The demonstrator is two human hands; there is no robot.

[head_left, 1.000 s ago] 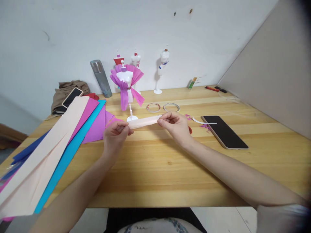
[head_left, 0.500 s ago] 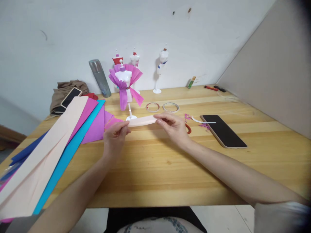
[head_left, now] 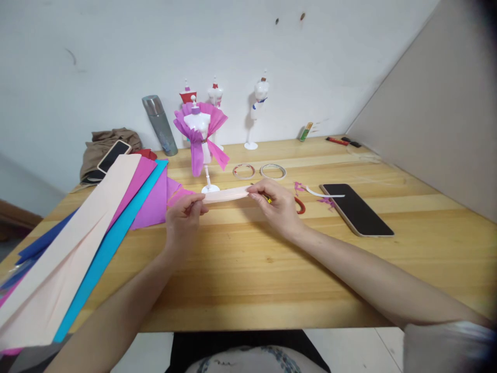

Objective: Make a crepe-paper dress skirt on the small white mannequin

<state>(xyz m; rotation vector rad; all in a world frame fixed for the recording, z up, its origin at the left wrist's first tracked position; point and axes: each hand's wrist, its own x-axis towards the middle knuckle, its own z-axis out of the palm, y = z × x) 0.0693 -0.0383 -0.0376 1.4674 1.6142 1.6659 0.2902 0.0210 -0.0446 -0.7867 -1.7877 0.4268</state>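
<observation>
A pale pink strip of crepe paper (head_left: 225, 195) is stretched between my two hands, just above the table. My left hand (head_left: 184, 215) pinches its left end between thumb and fingers. At the right end, my right hand (head_left: 277, 204) grips it the same way. Behind the strip stands a small white mannequin (head_left: 199, 124) dressed in gathered purple and pink crepe paper (head_left: 197, 155), upright on a round white base. Partly hidden by my right hand are scissors with a red-orange handle (head_left: 300, 205).
Folded crepe paper sheets (head_left: 89, 233) lie at left. Two tape rolls (head_left: 273, 171) rest mid-table; a phone (head_left: 357, 210) with a white strip (head_left: 324, 194) across its edge lies right. Farther back are a flask (head_left: 160, 126), a small white mannequin (head_left: 261, 93) and a green bottle (head_left: 306, 132).
My right hand has shifted slightly, and a small yellow part now shows beside its fingers. Both hands keep hold of the strip.
</observation>
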